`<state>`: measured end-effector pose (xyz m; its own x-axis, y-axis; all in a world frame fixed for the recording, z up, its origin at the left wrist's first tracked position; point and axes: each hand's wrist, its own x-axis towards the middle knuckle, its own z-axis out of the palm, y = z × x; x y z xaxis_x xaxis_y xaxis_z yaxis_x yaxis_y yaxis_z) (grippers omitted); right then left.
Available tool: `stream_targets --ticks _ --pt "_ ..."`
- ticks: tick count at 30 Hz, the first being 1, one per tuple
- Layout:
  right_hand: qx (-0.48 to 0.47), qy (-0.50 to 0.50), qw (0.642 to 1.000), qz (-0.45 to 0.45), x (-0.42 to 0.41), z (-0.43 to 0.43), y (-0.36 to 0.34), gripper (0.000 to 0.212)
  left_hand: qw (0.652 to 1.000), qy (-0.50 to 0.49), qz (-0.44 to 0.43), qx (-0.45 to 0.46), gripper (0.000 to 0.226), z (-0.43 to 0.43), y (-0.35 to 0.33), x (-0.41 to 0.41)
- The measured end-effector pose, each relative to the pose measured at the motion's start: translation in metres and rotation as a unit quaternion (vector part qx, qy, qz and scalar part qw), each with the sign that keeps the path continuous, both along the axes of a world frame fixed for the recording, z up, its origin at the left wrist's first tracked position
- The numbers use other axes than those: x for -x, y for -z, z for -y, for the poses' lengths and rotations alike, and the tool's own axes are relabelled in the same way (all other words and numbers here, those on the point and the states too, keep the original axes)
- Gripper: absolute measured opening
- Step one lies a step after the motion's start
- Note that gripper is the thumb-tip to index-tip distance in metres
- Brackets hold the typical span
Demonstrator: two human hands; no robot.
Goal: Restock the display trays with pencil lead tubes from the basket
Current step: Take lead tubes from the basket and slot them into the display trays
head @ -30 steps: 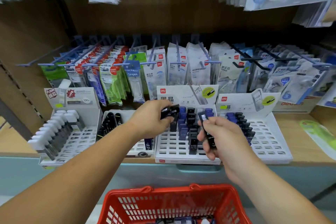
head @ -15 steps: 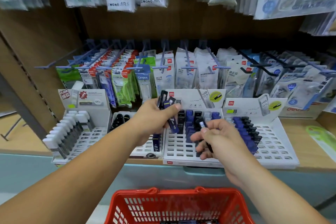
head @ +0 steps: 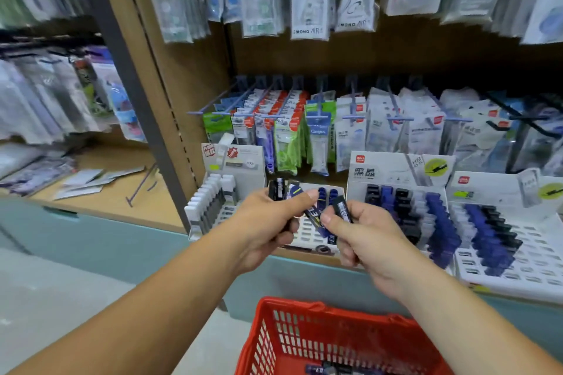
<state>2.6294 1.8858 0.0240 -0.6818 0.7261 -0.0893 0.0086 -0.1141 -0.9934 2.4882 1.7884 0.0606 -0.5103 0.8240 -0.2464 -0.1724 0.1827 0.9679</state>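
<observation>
Right hand (head: 365,240) fingers (head: 330,218) pinch lead tube (head: 344,209); left hand (head: 268,222) grips tubes (head: 281,189).

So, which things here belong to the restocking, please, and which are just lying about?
Job: dark lead tubes, left hand, right hand, red plastic basket, white slotted display trays.
Lying about: hanging stationery packets, loose flat packets.

Even bright light; edges blurred, wide-angle warped.
</observation>
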Motion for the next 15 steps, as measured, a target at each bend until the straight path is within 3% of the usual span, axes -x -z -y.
stream_targets --ticks 4,8,11,15 --pt "0.001 -0.002 1.000 0.001 0.010 0.007 0.006 0.010 0.999 -0.016 0.049 0.000 0.028 0.011 0.016 0.016" --pt "0.000 -0.010 1.000 0.015 0.016 0.012 0.013 0.010 0.996 -0.025 0.089 -0.014 0.016 0.010 0.025 0.028" --pt "0.009 -0.010 1.000 0.027 0.018 0.010 0.019 0.017 0.995 -0.029 0.096 -0.024 0.025 0.009 0.032 0.037" --pt "0.003 -0.017 1.000 0.024 0.021 0.008 0.027 0.013 0.995 -0.019 0.099 -0.008 0.017 0.005 0.036 0.042"
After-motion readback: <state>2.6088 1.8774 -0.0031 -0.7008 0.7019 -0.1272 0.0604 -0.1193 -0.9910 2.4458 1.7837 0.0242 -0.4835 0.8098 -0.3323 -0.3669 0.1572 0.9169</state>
